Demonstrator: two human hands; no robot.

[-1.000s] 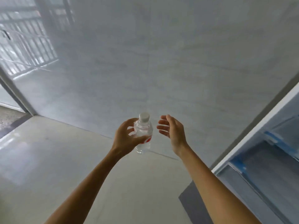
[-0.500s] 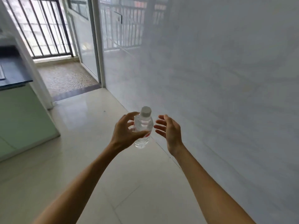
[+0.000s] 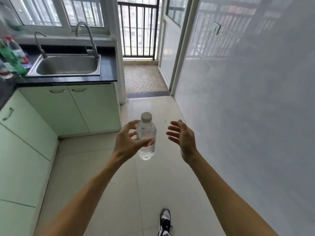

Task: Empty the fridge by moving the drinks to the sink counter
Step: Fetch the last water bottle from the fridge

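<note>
Pale floor tiles (image 3: 153, 184) run toward the dark counter (image 3: 107, 68) with its sink (image 3: 68, 65) and bottles (image 3: 12, 57) at its left end, while the left hand (image 3: 127, 143) fingers wrap a clear bottle (image 3: 146, 137) upright in mid-air and the right hand (image 3: 184, 138) hangs beside it, fingers spread, touching nothing.

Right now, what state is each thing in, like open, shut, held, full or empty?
Water bottle: capped, upright, held.
Left hand: gripping the bottle.
Right hand: open, empty.
Sink: empty, no water running.
Cabinet doors: shut.
Counter bottles: standing left of the sink.
</note>
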